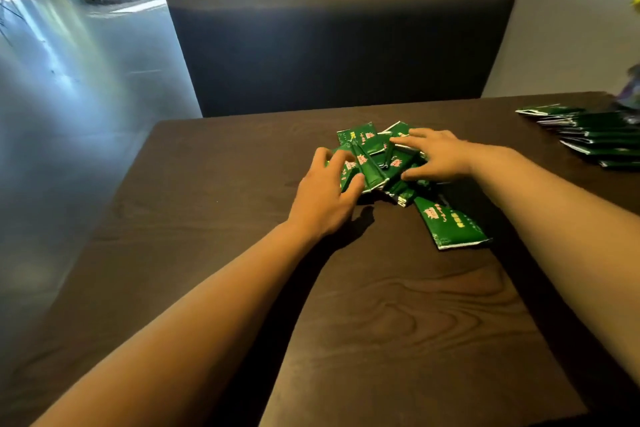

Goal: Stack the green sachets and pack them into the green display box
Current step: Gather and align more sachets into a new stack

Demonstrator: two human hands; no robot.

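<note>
A loose heap of green sachets (pixel 372 163) lies on the dark wooden table (pixel 381 305), a little beyond its middle. My left hand (pixel 325 194) curls its fingers and thumb round the heap's left side. My right hand (pixel 433 154) rests on the heap's right side with spread fingers. One green sachet (pixel 450 225) lies apart, just in front of the heap to the right. A second spread of green sachets (pixel 595 135) lies at the table's far right. No green display box is in view.
A dark padded bench back (pixel 332 45) stands right behind the table's far edge. The table's left edge drops to a shiny grey floor (pixel 69 97). A blurred purple object (pixel 632 90) sits at the far right edge of the table.
</note>
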